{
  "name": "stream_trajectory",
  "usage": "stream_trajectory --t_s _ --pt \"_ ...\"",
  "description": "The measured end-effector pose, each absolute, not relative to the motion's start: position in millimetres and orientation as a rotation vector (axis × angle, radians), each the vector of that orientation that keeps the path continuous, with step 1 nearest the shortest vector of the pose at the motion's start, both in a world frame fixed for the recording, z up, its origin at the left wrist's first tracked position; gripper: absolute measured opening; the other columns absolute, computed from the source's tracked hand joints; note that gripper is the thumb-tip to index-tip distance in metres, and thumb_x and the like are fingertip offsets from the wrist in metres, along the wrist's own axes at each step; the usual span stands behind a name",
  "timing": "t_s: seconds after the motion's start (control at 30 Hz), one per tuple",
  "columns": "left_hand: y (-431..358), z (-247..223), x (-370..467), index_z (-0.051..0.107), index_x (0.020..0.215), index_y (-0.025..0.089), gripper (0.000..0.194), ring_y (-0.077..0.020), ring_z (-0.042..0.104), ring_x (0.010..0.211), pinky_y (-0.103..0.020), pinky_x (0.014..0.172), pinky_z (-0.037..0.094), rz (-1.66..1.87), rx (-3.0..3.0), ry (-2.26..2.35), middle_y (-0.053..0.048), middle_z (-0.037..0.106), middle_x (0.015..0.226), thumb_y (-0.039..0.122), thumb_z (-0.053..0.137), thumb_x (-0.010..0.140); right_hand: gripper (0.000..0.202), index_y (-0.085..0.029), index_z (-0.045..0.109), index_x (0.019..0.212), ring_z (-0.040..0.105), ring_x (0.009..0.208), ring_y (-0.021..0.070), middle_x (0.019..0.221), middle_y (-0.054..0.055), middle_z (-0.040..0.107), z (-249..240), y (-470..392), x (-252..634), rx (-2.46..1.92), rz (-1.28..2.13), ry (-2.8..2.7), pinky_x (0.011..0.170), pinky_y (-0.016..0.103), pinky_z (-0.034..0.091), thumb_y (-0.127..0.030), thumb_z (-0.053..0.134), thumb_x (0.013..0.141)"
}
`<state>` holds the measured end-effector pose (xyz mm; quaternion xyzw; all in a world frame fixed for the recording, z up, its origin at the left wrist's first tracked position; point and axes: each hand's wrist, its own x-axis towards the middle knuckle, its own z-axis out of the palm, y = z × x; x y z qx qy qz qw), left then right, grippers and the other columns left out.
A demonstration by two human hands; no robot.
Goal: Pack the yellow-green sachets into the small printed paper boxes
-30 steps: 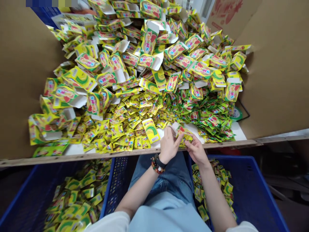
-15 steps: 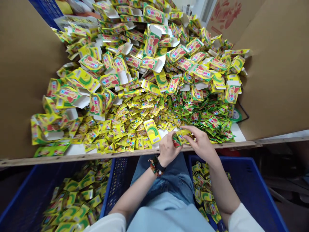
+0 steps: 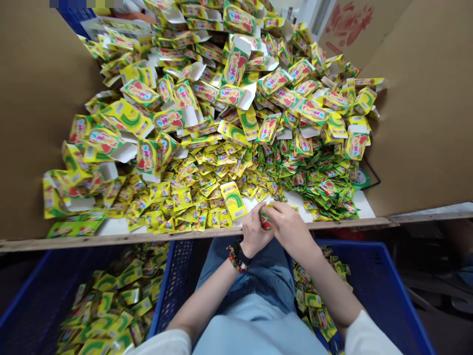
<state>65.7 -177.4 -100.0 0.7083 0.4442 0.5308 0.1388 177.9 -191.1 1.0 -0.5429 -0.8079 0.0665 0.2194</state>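
At the table's front edge, my left hand [image 3: 254, 230] is closed round a small yellow-and-green printed candy box [image 3: 265, 221], mostly hidden by fingers. Close against it, my right hand [image 3: 291, 230] pinches the upper end of the same box between thumb and fingers. Just left of my hands lies a yellow candy box [image 3: 233, 201] with a barcode. Beyond are small yellow candy packets [image 3: 181, 199] on the left and green candy packets [image 3: 327, 187] on the right.
A tall heap of open-flapped candy boxes [image 3: 232, 93] rises behind the packets. Cardboard walls [image 3: 424, 113] flank the table, which has a wooden front edge [image 3: 121, 240]. Below stand a left blue crate [image 3: 162, 296] and a right blue crate [image 3: 391, 291], both holding boxes.
My right hand has moved left and in against my left hand. The yellow packet that showed between its fingers is out of sight, and the fingers now press at the box end.
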Motion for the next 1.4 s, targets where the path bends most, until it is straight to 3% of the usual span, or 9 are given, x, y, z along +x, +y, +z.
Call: stream_trajectory --t_s 0.2,0.3,0.5,0.6,0.8,0.93,1.17,1.33,1.4 --pt "-178.7 -103.9 59.0 0.038 0.14 0.019 0.063 -0.0276 0.071 0.1 -0.04 0.082 0.06 1.448 1.965 1.353 -0.018 0.066 0.121 0.028 0.062 0.083 0.02 -0.023 0.069 0.106 0.061 0.102 0.0257 0.092 0.005 0.074 -31.7 -196.9 157.6 -1.453 -0.328 -1.869 0.093 0.043 0.034 -0.016 0.055 0.093" --pt "-178.7 -107.7 56.5 0.045 0.135 0.02 0.058 -0.0287 0.07 0.098 -0.042 0.082 0.059 1.418 1.985 1.316 -0.015 0.068 0.114 0.031 0.064 0.081 0.02 -0.024 0.069 0.101 0.063 0.106 0.0253 0.087 0.001 0.077 -40.1 -196.6 160.9 -1.452 -0.272 -1.783 0.098 0.046 0.026 -0.015 0.053 0.095" --pt "-176.7 -109.5 56.0 0.045 0.132 0.021 0.059 -0.0265 0.068 0.098 -0.042 0.083 0.059 1.371 1.997 1.25 -0.011 0.067 0.112 0.035 0.067 0.08 0.017 -0.025 0.069 0.102 0.065 0.106 0.0238 0.089 0.001 0.078 -35.4 -191.8 173.3 -1.436 -0.239 -1.808 0.103 0.046 0.02 -0.018 0.056 0.094" --pt "-176.4 -108.1 55.5 0.046 0.131 0.02 0.057 -0.0269 0.068 0.101 -0.041 0.085 0.059 1.402 1.968 1.23 -0.012 0.066 0.114 0.035 0.067 0.081 0.018 -0.025 0.069 0.097 0.066 0.103 0.0221 0.085 0.0 0.078 -31.7 -188.2 175.3 -1.384 -0.206 -1.863 0.104 0.045 0.019 -0.016 0.054 0.094" --pt "-177.2 -107.4 56.3 0.047 0.13 0.021 0.054 -0.0255 0.068 0.099 -0.04 0.085 0.058 1.395 1.95 1.239 -0.01 0.066 0.113 0.032 0.066 0.081 0.024 -0.026 0.064 0.113 0.063 0.11 0.0245 0.087 0.001 0.077 -18.7 -190.2 179.8 -1.549 -0.031 -1.863 0.105 0.048 0.019 -0.022 0.057 0.091" --pt "-176.1 -107.8 58.0 0.047 0.13 0.021 0.054 -0.0252 0.068 0.1 -0.04 0.085 0.058 1.423 1.952 1.229 -0.011 0.066 0.113 0.033 0.066 0.081 0.02 -0.026 0.067 0.105 0.062 0.109 0.0254 0.086 0.002 0.077 -19.3 -191.6 174.2 -1.67 -0.124 -1.837 0.107 0.05 0.015 -0.019 0.055 0.091" --pt "-178.4 -104.9 56.0 0.048 0.131 0.019 0.05 -0.0255 0.069 0.099 -0.038 0.084 0.058 1.451 1.998 1.233 -0.013 0.067 0.112 0.037 0.06 0.086 0.027 -0.024 0.065 0.104 0.067 0.102 0.0214 0.104 0.003 0.075 -18.5 -193.2 171.7 -1.563 0.305 -2.066 0.105 0.045 0.02 -0.014 0.041 0.097" --pt "-178.6 -105.5 56.6 0.043 0.136 0.019 0.053 -0.0267 0.067 0.101 -0.039 0.085 0.056 1.421 2.027 1.2 -0.014 0.066 0.114 0.036 0.057 0.088 0.022 -0.025 0.065 0.11 0.063 0.115 0.0236 0.109 0.004 0.075 -20.2 -198.4 173.0 -1.519 0.216 -1.948 0.108 0.047 0.018 -0.02 0.05 0.094" --pt "-177.8 -107.1 57.6 0.041 0.138 0.018 0.049 -0.0269 0.067 0.097 -0.039 0.081 0.056 1.343 2.069 1.244 -0.015 0.066 0.109 0.03 0.05 0.091 0.029 -0.025 0.063 0.118 0.063 0.114 0.0229 0.114 0.006 0.074 -22.7 -199.5 168.1 -1.545 0.213 -1.923 0.109 0.047 0.02 -0.019 0.049 0.094"
